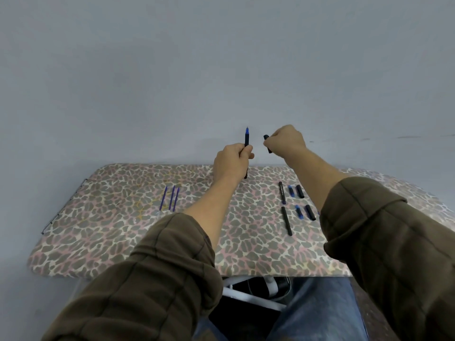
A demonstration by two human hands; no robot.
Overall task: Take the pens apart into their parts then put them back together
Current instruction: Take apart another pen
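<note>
The cover (110, 230) is showing grey-pink leopard print; blue refills (170, 198) are lying at nine o'clock, black barrels (286, 220) at three.

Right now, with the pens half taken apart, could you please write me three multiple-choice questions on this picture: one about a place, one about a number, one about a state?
1. Where on the table do the thin blue refills lie?
A. its left part
B. its right part
C. its near edge

2. How many refills lie there?
A. two
B. three
C. five

3. The pen in the left hand is:
A. capped
B. uncapped, tip up
C. lying flat

Key: 1 A, they lie left of both arms. 2 B, three parallel sticks show. 3 B, its bare blue tip points up, and the right hand holds a black piece apart from it.
</note>
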